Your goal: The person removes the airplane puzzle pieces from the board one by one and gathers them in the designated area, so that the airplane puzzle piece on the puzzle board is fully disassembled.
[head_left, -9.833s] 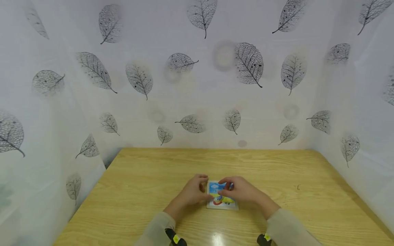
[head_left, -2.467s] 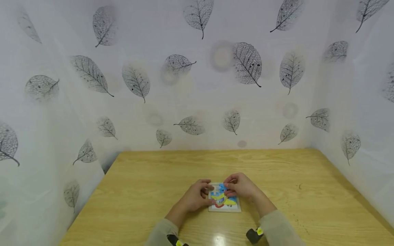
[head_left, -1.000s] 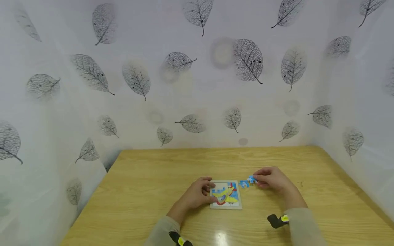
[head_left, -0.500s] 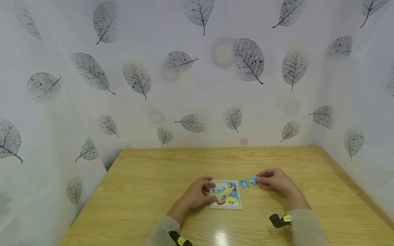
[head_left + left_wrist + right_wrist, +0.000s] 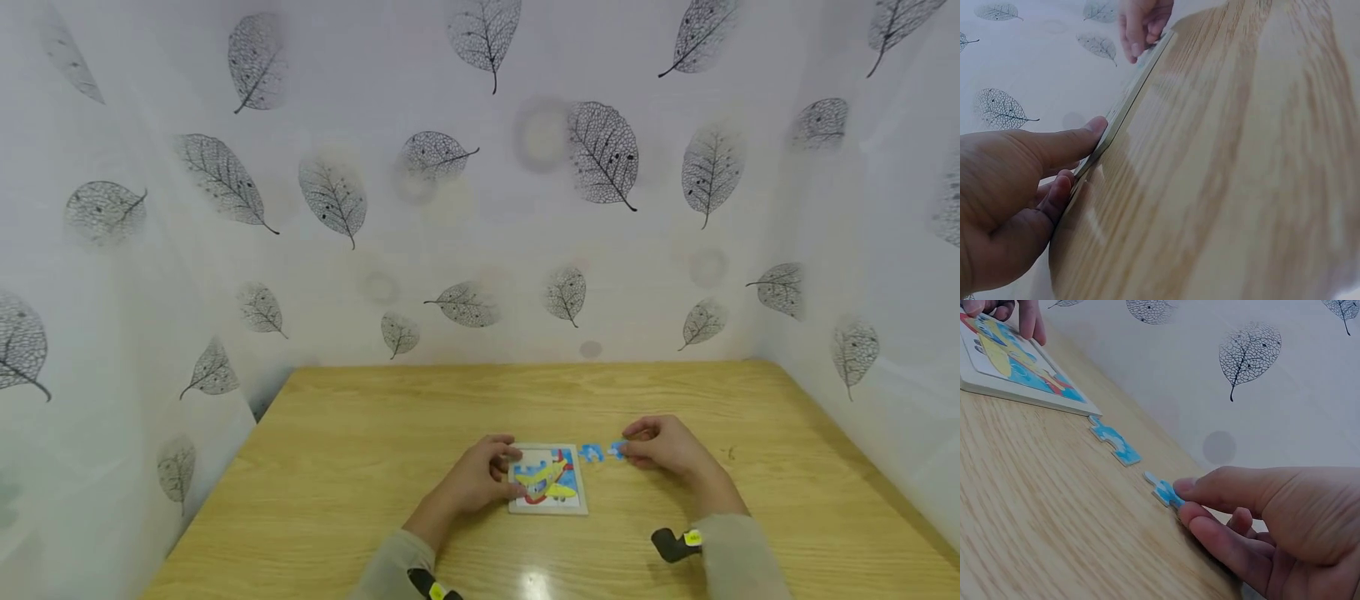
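A square jigsaw puzzle [image 5: 550,479] in a pale wooden frame lies on the table, with a yellow and red airplane picture. Its upper left part shows bare backing. My left hand [image 5: 480,477] grips the frame's left edge, thumb near the lower corner and fingers near the upper. Just right of the frame's upper right corner lies a loose blue puzzle piece [image 5: 1114,442]. Further right, my right hand [image 5: 666,446] pinches a second blue puzzle piece [image 5: 1165,490] between thumb and fingers, low at the tabletop; the fingertips hide part of it.
The wooden table [image 5: 390,417] spreads around the puzzle. Behind it and on both sides hang white curtains [image 5: 480,225] with a leaf print. A black wrist strap [image 5: 675,546] with a yellow tag is on the right sleeve.
Since 2.5 s ago my right hand has moved from the puzzle's upper right to the right, carrying a blue piece, and lowered it near the other loose piece. My left hand stays at the frame.
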{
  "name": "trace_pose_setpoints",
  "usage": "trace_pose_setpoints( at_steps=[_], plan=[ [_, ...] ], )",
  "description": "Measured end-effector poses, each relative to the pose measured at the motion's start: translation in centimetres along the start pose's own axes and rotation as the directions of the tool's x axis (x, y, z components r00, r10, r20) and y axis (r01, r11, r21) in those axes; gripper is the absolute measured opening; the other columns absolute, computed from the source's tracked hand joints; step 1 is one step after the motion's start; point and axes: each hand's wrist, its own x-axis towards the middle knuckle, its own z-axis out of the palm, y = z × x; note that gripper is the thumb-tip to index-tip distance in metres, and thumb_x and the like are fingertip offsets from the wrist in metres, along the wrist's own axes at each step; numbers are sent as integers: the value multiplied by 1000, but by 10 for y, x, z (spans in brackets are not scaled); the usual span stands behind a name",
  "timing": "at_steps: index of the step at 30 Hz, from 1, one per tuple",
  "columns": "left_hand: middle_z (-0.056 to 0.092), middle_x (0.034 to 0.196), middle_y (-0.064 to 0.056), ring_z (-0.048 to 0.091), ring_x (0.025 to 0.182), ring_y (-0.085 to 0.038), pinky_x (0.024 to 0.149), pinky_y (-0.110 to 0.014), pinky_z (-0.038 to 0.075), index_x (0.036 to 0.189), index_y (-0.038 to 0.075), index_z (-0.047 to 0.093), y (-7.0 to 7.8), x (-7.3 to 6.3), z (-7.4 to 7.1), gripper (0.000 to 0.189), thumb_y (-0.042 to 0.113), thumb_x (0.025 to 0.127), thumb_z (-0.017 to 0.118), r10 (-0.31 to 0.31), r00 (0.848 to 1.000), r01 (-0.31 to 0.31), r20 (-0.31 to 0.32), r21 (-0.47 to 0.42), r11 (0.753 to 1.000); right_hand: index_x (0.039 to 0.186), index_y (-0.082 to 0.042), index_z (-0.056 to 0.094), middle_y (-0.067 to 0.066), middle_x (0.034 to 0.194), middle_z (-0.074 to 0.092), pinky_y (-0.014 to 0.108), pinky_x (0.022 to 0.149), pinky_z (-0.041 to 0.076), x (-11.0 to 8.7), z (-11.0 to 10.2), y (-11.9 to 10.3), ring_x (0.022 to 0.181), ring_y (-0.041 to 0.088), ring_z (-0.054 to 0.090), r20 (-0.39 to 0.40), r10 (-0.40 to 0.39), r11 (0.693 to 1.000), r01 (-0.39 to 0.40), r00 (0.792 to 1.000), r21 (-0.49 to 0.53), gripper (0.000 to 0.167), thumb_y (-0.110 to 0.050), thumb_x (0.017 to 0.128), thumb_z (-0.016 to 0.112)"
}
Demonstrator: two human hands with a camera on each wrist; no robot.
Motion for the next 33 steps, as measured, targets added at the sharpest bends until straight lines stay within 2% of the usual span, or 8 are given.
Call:
trace_pose_setpoints(
  at_steps=[5,10,17,22,28,33],
  plan=[
    [47,149,-4,50,96,-12,80,-22,45,122,11,67,0,-1,0,45,23,82,83,10,1000,-10,2,6,1000,122,11,59,7,89,65,28,70,59,1,-1,-1,76,15,67,-7,6,999,-5,1000,49,47,-16,88,77],
    [47,149,-6,50,96,-12,80,-22,45,123,9,67,2,-3,-3,45,22,82,83,25,1000,-25,2,9,1000,126,11,57,10,95,68,29,72,59,2,2,-7,78,17,69,2,-37,997,37,999,65,52,-19,89,77],
    [46,149,-8,51,96,-11,79,-22,46,122,9,67,3,-3,-3,46,22,82,84,40,999,-40,9,5,999,125,12,57,13,98,67,32,74,60,3,15,-18,80,18,69,98,-59,997,54,993,49,47,-18,92,73],
    [47,149,-7,52,96,-11,80,-21,46,121,9,68,1,-1,-2,44,22,82,84,40,999,-40,6,8,999,125,12,57,17,101,68,33,74,60,2,25,-26,82,19,70,193,-88,995,79,977,56,44,-17,94,69],
    [47,149,-8,52,95,-11,80,-21,46,120,9,68,0,-1,-1,43,22,82,84,36,999,-36,9,11,999,121,12,60,17,100,68,32,72,60,0,34,-31,81,18,70,213,-101,994,91,972,58,37,-15,96,67],
    [47,149,-7,51,95,-11,79,-21,46,120,9,68,1,-2,-2,43,22,82,83,33,999,-33,8,15,999,118,8,65,14,98,69,32,72,60,2,42,-37,78,16,69,242,-100,995,91,965,46,35,-19,95,68]
  ],
)
